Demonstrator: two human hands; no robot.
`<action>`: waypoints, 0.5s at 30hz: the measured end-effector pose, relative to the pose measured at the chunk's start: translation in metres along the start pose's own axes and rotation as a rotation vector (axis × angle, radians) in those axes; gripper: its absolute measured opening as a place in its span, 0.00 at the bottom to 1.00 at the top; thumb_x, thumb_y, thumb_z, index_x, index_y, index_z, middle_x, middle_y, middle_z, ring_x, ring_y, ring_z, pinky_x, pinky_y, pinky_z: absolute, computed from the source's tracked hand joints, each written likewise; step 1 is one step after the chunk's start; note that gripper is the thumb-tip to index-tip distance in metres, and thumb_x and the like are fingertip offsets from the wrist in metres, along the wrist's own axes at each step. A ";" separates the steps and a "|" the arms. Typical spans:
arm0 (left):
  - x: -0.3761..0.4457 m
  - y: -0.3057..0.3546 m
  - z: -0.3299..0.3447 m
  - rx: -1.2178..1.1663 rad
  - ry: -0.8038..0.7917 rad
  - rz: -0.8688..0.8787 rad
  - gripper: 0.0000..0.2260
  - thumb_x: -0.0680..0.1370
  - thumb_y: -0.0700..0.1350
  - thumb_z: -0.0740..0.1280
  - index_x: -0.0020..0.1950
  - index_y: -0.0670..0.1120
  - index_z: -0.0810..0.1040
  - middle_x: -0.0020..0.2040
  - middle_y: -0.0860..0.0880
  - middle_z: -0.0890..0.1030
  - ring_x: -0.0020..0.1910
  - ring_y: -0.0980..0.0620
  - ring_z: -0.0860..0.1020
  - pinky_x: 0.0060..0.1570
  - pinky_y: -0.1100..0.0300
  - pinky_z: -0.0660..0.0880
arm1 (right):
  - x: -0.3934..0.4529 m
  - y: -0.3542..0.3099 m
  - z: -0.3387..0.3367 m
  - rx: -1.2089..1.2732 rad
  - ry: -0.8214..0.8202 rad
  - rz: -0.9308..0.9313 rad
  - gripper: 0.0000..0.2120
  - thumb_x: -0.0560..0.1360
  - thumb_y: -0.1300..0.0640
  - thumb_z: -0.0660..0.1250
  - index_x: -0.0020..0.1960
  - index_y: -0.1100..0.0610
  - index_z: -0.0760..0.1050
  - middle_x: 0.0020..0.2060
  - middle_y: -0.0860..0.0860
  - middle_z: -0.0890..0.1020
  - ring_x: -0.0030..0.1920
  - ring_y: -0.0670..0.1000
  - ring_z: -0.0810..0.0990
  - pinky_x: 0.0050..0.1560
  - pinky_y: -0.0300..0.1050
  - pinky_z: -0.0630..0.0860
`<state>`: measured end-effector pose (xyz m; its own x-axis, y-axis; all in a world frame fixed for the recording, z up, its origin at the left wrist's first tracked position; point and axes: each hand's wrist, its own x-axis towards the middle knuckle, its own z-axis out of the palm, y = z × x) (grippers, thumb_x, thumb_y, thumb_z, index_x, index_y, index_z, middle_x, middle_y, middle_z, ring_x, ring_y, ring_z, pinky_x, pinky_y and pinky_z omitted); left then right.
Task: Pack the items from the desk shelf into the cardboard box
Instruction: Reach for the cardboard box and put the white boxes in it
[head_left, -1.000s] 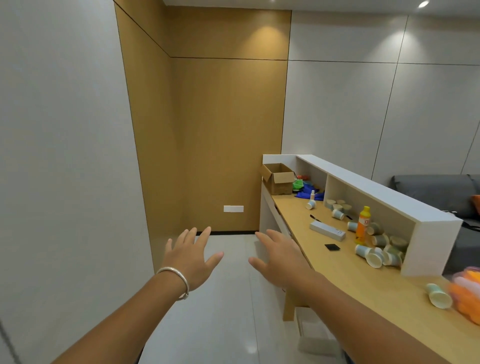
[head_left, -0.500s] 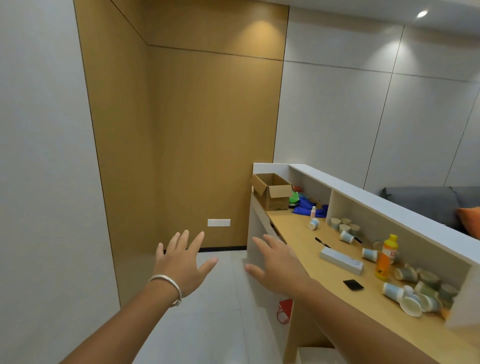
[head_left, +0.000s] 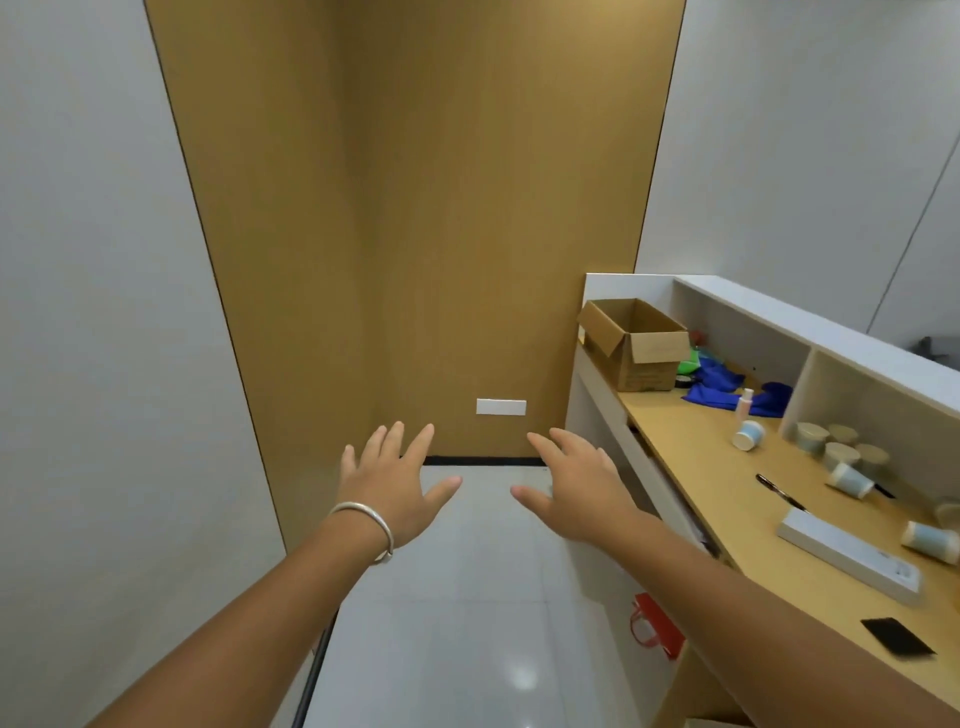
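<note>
An open cardboard box (head_left: 641, 347) stands at the far end of the wooden desk (head_left: 711, 467). Beside it, in the white shelf (head_left: 810, 332), lie blue cloth (head_left: 727, 387), a green item (head_left: 688, 364) and a small bottle (head_left: 745, 401). Several paper cups (head_left: 748, 435) lie and stand on the desk and in the nearer compartment. My left hand (head_left: 392, 480), with a silver bracelet, and my right hand (head_left: 576, 486) are held out over the floor with fingers spread, holding nothing and well short of the box.
A white power strip (head_left: 847, 553), a pen (head_left: 779, 491) and a black square (head_left: 896, 636) lie on the desk. A red bag (head_left: 657, 623) hangs under the desk. Brown wall panel ahead, grey wall left, white tiled floor between.
The view has moved forward along the desk, so the box and shelf look nearer. Both hands stay open and raised in front of me.
</note>
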<state>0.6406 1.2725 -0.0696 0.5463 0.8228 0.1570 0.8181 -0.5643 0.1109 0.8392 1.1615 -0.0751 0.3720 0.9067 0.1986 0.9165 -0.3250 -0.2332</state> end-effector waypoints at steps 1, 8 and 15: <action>0.022 -0.001 0.005 0.005 -0.002 -0.003 0.34 0.75 0.70 0.48 0.78 0.59 0.46 0.79 0.49 0.48 0.77 0.50 0.44 0.74 0.43 0.44 | 0.022 0.007 0.006 0.000 -0.002 -0.004 0.35 0.75 0.33 0.57 0.77 0.45 0.53 0.77 0.49 0.57 0.77 0.52 0.53 0.75 0.60 0.50; 0.179 0.003 0.019 0.015 -0.020 -0.010 0.34 0.76 0.70 0.48 0.78 0.58 0.46 0.79 0.50 0.48 0.77 0.50 0.44 0.74 0.44 0.44 | 0.182 0.057 0.017 0.021 0.027 -0.019 0.34 0.75 0.34 0.58 0.76 0.46 0.54 0.76 0.50 0.59 0.76 0.52 0.54 0.74 0.60 0.51; 0.302 0.008 0.047 0.000 -0.032 0.005 0.33 0.76 0.69 0.49 0.78 0.58 0.46 0.79 0.49 0.49 0.78 0.50 0.44 0.74 0.44 0.44 | 0.296 0.098 0.033 0.019 0.013 0.007 0.34 0.75 0.34 0.58 0.76 0.45 0.54 0.76 0.50 0.58 0.76 0.52 0.54 0.74 0.60 0.52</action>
<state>0.8203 1.5194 -0.0674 0.5559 0.8216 0.1259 0.8152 -0.5685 0.1107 1.0338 1.4072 -0.0706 0.3804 0.9009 0.2088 0.9110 -0.3262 -0.2523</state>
